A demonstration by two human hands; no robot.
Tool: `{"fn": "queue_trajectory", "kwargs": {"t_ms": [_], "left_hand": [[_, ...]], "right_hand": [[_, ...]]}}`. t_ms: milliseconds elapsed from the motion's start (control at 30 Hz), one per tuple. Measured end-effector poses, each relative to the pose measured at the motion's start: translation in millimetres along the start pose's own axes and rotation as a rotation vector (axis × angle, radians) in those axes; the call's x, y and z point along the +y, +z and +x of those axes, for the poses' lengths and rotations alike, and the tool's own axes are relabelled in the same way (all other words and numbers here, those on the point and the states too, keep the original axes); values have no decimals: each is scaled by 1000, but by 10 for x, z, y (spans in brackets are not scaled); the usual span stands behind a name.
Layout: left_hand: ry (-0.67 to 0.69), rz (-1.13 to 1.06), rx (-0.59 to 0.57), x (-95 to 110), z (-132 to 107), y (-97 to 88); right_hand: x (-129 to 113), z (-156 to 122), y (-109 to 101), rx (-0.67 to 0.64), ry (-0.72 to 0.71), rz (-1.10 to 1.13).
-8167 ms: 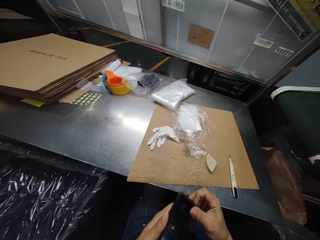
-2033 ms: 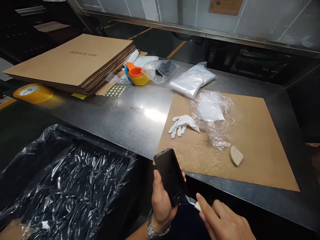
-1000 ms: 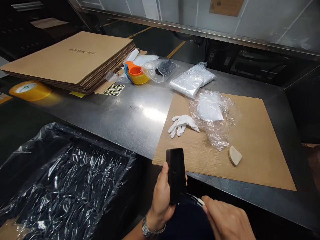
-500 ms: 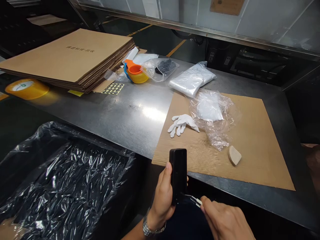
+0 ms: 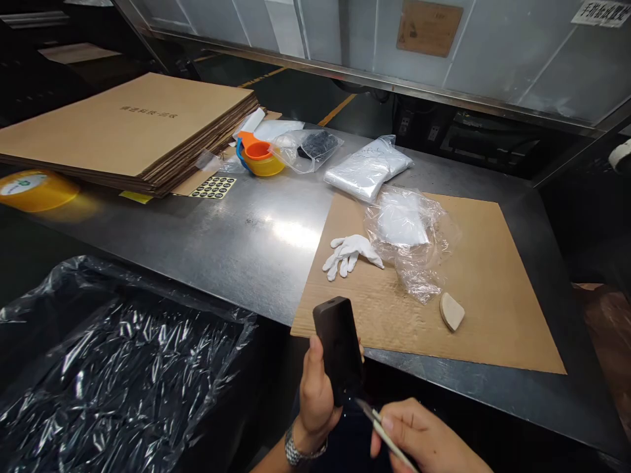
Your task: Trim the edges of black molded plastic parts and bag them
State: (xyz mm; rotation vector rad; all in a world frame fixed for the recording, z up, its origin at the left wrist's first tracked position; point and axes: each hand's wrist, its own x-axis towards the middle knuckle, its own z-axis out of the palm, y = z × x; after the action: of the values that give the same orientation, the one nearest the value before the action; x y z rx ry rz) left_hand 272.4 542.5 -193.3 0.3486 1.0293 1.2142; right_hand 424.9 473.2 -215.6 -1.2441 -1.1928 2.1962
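Note:
My left hand [image 5: 318, 391] is wrapped round a black rectangular case [image 5: 339, 348], held tilted in front of the table edge, with the thumb along its left side. Pinched in my right hand [image 5: 421, 430] is a slim knife-like tool [image 5: 378, 426] with a pointed metal tip and a pale handle. Its tip is close to the lower end of the case; whether they touch I cannot tell. Beyond the hands, a white glove [image 5: 351, 255] and a beige wedge-shaped block [image 5: 451, 311] lie on a flat cardboard sheet [image 5: 497, 315].
Crumpled clear plastic [image 5: 407, 223] and a white wrapped package [image 5: 367, 169] lie farther back. A tape roll with an orange holder [image 5: 261, 157], a sticker sheet [image 5: 213, 188] and stacked cardboard [image 5: 123, 131] are left. Black plastic [image 5: 133, 387] fills the lower left.
The black case has tilted, its top leaning left. My right hand has turned the tool, so more of its pale handle shows. The view has shifted slightly upward.

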Motion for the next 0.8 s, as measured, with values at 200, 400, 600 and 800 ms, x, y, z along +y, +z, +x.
{"fn": "queue_trajectory", "kwargs": {"t_ms": [200, 400, 600, 800], "left_hand": [[-188, -186, -73, 27, 53, 90], [-438, -267, -21, 20, 62, 132], [-618, -257, -100, -32, 14, 194], [-739, -187, -120, -128, -40, 240]], "right_hand": [[29, -35, 5, -69, -177, 317], [62, -297, -572, 901, -156, -267], [352, -411, -1481, 1602, 282, -1153], [263, -277, -1278, 1633, 34, -1213]]}}
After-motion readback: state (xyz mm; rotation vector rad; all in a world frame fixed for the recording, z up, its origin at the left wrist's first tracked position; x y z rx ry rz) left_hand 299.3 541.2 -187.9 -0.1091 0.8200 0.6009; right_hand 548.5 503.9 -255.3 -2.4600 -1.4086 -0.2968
